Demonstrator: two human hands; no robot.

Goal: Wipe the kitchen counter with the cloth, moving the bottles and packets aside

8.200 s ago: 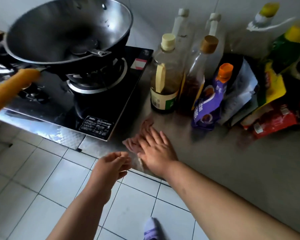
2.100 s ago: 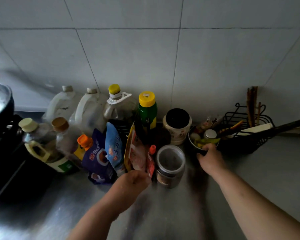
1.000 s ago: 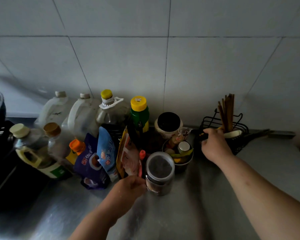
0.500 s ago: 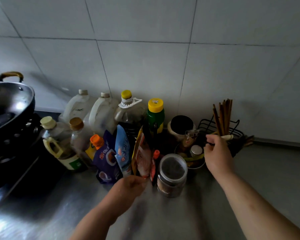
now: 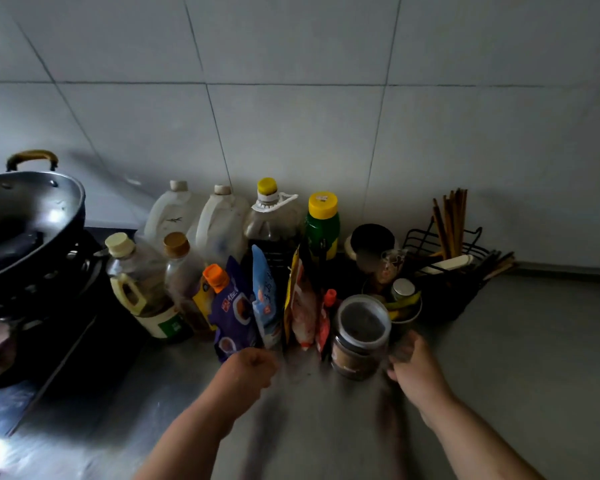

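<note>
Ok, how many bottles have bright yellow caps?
2: a clear oil bottle against the wall, and a green bottle just right of it. Others may be hidden behind the packets.

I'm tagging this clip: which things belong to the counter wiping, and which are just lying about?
Job: counter, clear jar, purple pouch, blue packet, handled oil bottle, left hand, right hand.
Lying about: wok, stove, chopstick rack.

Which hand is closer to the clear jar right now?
Right. The right hand is just right of the jar; the left hand sits further left, before the packets.
</note>
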